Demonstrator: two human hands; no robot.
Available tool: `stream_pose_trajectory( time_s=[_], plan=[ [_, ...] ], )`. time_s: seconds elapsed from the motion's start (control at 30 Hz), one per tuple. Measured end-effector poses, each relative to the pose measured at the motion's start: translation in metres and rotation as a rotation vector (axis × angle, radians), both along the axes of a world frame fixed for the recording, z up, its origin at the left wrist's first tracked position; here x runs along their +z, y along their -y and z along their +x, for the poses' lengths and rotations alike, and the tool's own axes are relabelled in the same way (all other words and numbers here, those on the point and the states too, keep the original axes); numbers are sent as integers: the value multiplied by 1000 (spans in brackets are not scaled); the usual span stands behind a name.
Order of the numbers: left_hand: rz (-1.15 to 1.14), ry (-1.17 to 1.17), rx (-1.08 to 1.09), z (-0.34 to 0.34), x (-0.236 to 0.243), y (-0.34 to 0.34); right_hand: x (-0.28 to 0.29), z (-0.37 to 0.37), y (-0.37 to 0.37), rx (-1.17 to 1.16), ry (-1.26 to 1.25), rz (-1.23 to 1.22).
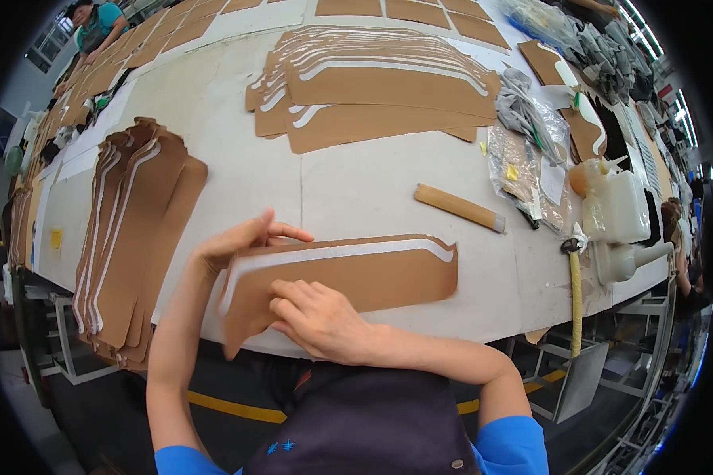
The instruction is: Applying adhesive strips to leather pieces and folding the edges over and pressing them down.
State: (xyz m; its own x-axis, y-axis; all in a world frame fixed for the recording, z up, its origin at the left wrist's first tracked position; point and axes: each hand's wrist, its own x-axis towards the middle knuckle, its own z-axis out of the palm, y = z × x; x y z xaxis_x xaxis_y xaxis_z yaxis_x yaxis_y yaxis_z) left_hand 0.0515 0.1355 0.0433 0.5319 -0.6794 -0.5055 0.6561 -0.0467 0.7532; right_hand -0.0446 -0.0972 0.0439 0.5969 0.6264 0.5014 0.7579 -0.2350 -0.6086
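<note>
White worktable (372,190) underneath; left hand (242,241) gripping long brown cardboard piece with white strip (372,273), right hand (321,317) pressing flat, fingers together.

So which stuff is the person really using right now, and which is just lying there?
In use:
- brown cut piece with a white strip, at the table edge
- left hand, gripping its left end
- right hand, pressing flat on it

Lying about:
- stack of brown pieces to the left
- fanned brown pieces farther back
- brown roll
- white plastic jugs
- hammer
- clear bags
</note>
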Motion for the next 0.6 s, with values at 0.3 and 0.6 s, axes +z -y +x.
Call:
stream_pose_trajectory(
  time_s=[0.3,0.6],
  plan=[
    [327,586,-225,-35,15,-16,17,78,81,-175,95,-334],
    [706,624,55,-24,19,-53,-4,92,145,-248,-831,-120]
  ],
)
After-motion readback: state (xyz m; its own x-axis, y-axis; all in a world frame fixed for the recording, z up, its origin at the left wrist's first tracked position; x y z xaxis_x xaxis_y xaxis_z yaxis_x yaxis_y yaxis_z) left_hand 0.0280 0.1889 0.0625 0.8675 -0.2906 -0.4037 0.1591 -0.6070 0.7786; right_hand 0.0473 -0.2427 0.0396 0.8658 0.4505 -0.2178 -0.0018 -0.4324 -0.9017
